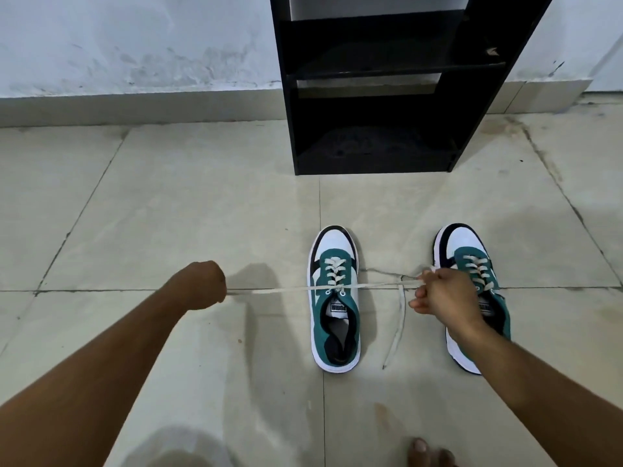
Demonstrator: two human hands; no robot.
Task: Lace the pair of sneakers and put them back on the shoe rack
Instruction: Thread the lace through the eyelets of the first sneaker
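Two green, white and black sneakers stand on the tiled floor, toes pointing away from me. The left sneaker [333, 298] has a white lace [279, 290] pulled taut sideways through its top eyelets. My left hand [204, 284] is a fist shut on the lace's left end, well left of the shoe. My right hand [445, 294] grips the right end between the shoes, and a loose tail hangs down from it to the floor. The right sneaker [468, 257] is laced and partly hidden behind my right hand and wrist.
A black shoe rack [374, 96] with bare shelves stands against the white wall straight ahead, just beyond the sneakers. Bare toes [428, 449] show at the bottom edge. Pale floor tiles spread all around.
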